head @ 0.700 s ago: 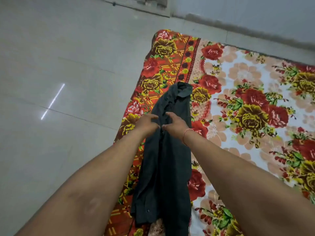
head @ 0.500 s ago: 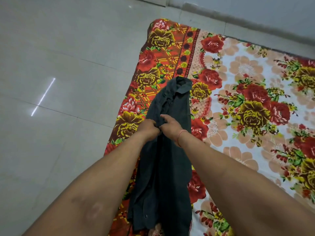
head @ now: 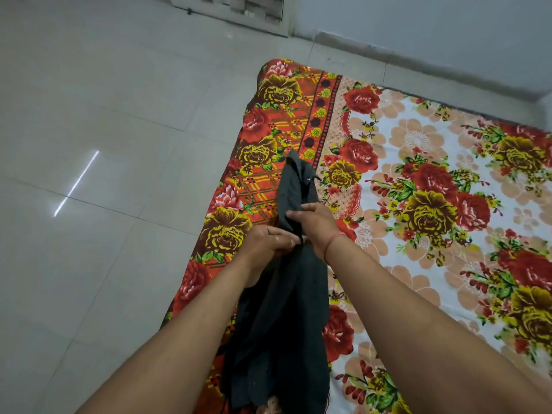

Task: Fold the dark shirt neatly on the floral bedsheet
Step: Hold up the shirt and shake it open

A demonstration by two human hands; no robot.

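Observation:
The dark shirt [head: 283, 324] lies as a long narrow strip along the left border of the floral bedsheet [head: 418, 162], collar end pointing away from me. Its far part is lifted and bunched between my hands. My left hand [head: 265, 243] pinches the shirt's left edge near the middle. My right hand [head: 316, 225], with a red thread on the wrist, grips the cloth just beyond it, fingers over the fabric. The shirt's near end runs out of view at the bottom.
Pale tiled floor [head: 104, 144] stretches to the left of the sheet. A grey wall with a skirting [head: 418, 52] runs along the far side, and a white frame with brick pattern [head: 233, 10] stands at the top.
The shirt's far end has been drawn up and narrowed, the collar now raised and crumpled. My right hand has moved a little ahead of the left.

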